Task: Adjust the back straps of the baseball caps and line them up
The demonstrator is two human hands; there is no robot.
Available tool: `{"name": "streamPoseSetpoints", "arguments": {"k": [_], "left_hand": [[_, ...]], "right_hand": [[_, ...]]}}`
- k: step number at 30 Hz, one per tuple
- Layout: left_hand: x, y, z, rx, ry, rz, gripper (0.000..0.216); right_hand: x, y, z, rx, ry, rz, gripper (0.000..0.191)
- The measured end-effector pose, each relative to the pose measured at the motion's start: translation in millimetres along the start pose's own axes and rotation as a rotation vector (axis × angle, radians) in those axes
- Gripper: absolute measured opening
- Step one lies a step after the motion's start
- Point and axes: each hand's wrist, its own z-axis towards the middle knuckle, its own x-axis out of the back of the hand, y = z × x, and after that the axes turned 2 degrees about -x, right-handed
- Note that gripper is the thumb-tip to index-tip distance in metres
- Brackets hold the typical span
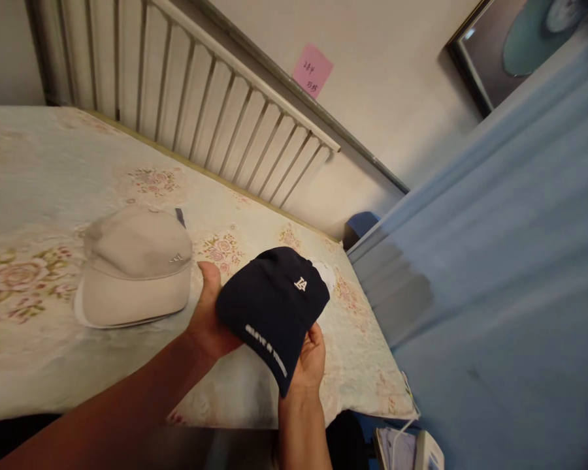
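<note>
A navy baseball cap (269,297) with a white "LA" emblem and white lettering along its brim is held up over the bed. My left hand (210,320) grips its left side, thumb raised and the other fingers hidden beneath. On the right, my right hand (311,356) supports the cap near the brim, its fingers partly behind the fabric. To the left, a beige cap (137,261) with a small striped logo lies on the bedsheet, apart from my hands, its brim towards me. Something white (326,274) shows partly behind the navy cap.
The bed has a pale floral sheet (44,170). A white rail (215,111) runs along the wall side, and a blue curtain (494,261) hangs at the right. A dark blue object (360,225) sits in the far corner. Papers (396,447) and a white box (428,450) are at lower right.
</note>
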Motion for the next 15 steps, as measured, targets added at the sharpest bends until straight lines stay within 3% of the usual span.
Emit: {"name": "streamPoseSetpoints", "arguments": {"k": [5,12,15], "left_hand": [[-10.8,3.9,-1.5,0.24,0.131,-0.028,0.064],[-0.8,9.2,0.3,0.226,0.385,0.023,0.043],[5.8,11.4,3.2,0.149,0.396,0.061,0.037]], "right_hand": [[10.9,-1.6,3.9,-0.051,-0.062,-0.068,0.018],[23.2,-4.7,11.1,0.001,-0.112,-0.017,0.021],[29.3,-7.0,14.1,0.041,-0.107,0.014,0.028]]}}
